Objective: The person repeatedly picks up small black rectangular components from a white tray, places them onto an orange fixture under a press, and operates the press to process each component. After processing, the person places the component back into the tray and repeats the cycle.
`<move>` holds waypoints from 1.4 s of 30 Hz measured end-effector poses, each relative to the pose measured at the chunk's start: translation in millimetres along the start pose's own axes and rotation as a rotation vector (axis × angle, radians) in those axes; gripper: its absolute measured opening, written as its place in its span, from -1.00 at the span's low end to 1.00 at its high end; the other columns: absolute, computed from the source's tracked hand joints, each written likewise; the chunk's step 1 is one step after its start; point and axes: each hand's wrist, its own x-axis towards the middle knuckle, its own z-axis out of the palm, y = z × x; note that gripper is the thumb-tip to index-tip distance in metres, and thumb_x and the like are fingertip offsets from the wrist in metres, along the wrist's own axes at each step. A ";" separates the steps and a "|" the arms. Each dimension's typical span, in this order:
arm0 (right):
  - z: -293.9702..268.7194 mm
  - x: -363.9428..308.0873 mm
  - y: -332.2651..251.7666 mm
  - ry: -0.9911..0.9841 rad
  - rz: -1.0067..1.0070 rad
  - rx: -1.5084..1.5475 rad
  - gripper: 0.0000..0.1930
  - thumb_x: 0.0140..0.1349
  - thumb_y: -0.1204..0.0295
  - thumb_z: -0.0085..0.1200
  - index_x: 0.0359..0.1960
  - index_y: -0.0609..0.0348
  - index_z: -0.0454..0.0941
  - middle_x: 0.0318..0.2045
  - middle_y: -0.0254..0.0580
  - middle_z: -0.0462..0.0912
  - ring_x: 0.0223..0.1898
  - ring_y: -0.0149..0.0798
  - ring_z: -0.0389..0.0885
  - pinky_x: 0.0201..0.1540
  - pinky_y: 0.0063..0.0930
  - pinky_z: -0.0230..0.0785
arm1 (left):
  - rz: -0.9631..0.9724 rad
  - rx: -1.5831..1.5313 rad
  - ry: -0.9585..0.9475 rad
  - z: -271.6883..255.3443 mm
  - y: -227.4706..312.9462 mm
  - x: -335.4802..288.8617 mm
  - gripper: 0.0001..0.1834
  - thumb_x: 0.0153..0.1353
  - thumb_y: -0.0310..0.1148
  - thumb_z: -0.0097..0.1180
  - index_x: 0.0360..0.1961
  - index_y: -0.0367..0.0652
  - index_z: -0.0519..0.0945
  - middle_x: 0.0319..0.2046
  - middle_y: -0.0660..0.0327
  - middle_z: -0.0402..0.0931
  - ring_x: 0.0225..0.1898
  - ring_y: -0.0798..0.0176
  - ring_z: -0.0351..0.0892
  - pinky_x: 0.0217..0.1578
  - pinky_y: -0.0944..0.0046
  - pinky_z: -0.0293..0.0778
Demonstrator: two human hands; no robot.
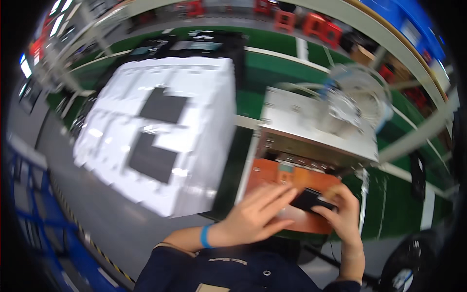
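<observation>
A small flat black rectangular piece [308,199] is over the orange-brown plate [304,225] at the front of a metal machine [296,109]. My right hand [344,209] pinches its right end between thumb and fingers. On the other side, my left hand [255,211] has its fingers stretched out, their tips close to the black piece's left end; whether they touch it I cannot tell. A blue band [205,236] circles my left wrist. Behind the black piece, a small fixture with a greenish patch [285,169] sits on the plate.
Left of the machine stands a large stack of white trays [209,141], with dark grey pieces [164,105] on top. A reel-like round part [362,97] rises over the machine. Black trays [194,46] lie farther back on the green bench, and a pale metal post [418,131] slants at right.
</observation>
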 end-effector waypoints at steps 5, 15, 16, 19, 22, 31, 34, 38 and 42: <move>16.4 -15.0 -62.1 -0.177 -0.411 -0.042 -0.64 -0.15 0.61 0.46 -0.38 0.29 0.46 -0.31 -0.06 0.65 -0.37 -0.28 0.69 -0.28 -0.48 0.56 | -0.186 -0.371 0.085 -25.3 34.1 -19.9 -0.40 0.08 -0.34 0.33 0.15 -0.33 0.46 -0.12 -0.01 0.60 -0.21 0.06 0.64 -0.16 0.21 0.55; 152.0 148.6 -143.7 -0.048 -0.957 -0.230 -0.54 0.06 0.15 0.30 -0.14 0.25 0.58 -0.16 -0.05 0.62 -0.04 0.04 0.49 0.03 -0.18 0.33 | -0.240 0.243 0.830 -237.5 33.3 19.6 -0.54 0.20 -0.50 0.21 0.13 -0.39 0.48 -0.18 0.17 0.60 -0.26 0.45 0.56 -0.33 0.43 0.52; 166.1 157.4 -142.5 -0.052 -0.917 -0.339 -0.54 0.07 0.14 0.29 -0.13 0.24 0.58 -0.17 -0.06 0.62 -0.06 0.01 0.49 0.02 -0.17 0.33 | -0.340 0.281 0.784 -265.5 11.5 27.9 -0.52 0.21 -0.46 0.21 0.15 -0.38 0.46 -0.18 0.19 0.61 -0.28 0.46 0.58 -0.36 0.46 0.50; 192.1 165.4 -144.4 -0.116 -0.825 -0.408 -0.58 0.04 0.20 0.31 -0.14 0.21 0.57 -0.21 -0.09 0.63 -0.08 -0.03 0.50 0.00 -0.19 0.31 | -0.636 0.188 0.569 -314.4 -46.4 39.6 -0.49 0.21 -0.25 0.22 0.16 -0.23 0.48 -0.21 0.22 0.64 -0.35 0.38 0.66 -0.40 0.45 0.46; 194.9 161.3 -144.2 -0.154 -0.780 -0.327 -0.61 0.02 0.29 0.32 -0.16 0.23 0.56 -0.23 -0.09 0.63 -0.10 -0.02 0.51 0.02 -0.21 0.30 | -0.803 0.124 0.486 -329.7 -84.8 40.1 -0.41 0.19 -0.20 0.25 0.19 -0.23 0.44 -0.17 0.26 0.62 -0.32 0.43 0.64 -0.44 0.50 0.45; 112.8 110.1 -140.3 0.083 -1.026 -0.351 -0.58 0.03 0.45 0.27 -0.05 0.28 0.48 -0.05 -0.03 0.54 -0.06 0.07 0.46 0.02 -0.18 0.32 | -0.891 0.138 0.270 -314.8 -119.0 55.8 -0.49 0.09 -0.11 0.31 0.04 -0.09 0.60 -0.30 0.39 0.57 -0.36 0.53 0.43 -0.52 0.46 0.19; 66.5 51.0 -119.0 0.110 -0.861 -0.422 -0.51 -0.13 0.42 0.39 -0.09 0.30 0.56 -0.02 0.02 0.58 -0.09 0.05 0.53 -0.03 -0.22 0.39 | -0.849 0.169 0.360 -319.0 -101.2 36.7 -0.42 0.09 -0.07 0.29 0.09 -0.15 0.57 -0.34 0.37 0.55 -0.38 0.55 0.39 -0.50 0.44 0.19; 6.9 -7.4 -67.3 -0.010 -0.522 -0.606 -0.53 -0.10 0.43 0.38 -0.10 0.29 0.56 -0.03 -0.01 0.58 -0.10 0.01 0.51 -0.03 -0.26 0.39 | -0.897 0.080 0.425 -313.7 -94.4 49.5 -0.47 0.15 -0.04 0.24 0.14 0.05 0.55 -0.39 0.54 0.45 -0.41 0.60 0.28 -0.38 0.46 0.08; -2.1 -24.6 -11.2 -0.063 -0.330 -0.610 -0.57 -0.02 0.42 0.33 -0.07 0.24 0.55 -0.02 -0.06 0.57 -0.05 0.01 0.49 0.02 -0.23 0.37 | -0.915 0.250 0.202 -321.6 -84.0 47.3 -0.49 0.15 -0.09 0.25 0.11 -0.03 0.57 -0.40 0.55 0.45 -0.43 0.64 0.31 -0.54 0.55 0.10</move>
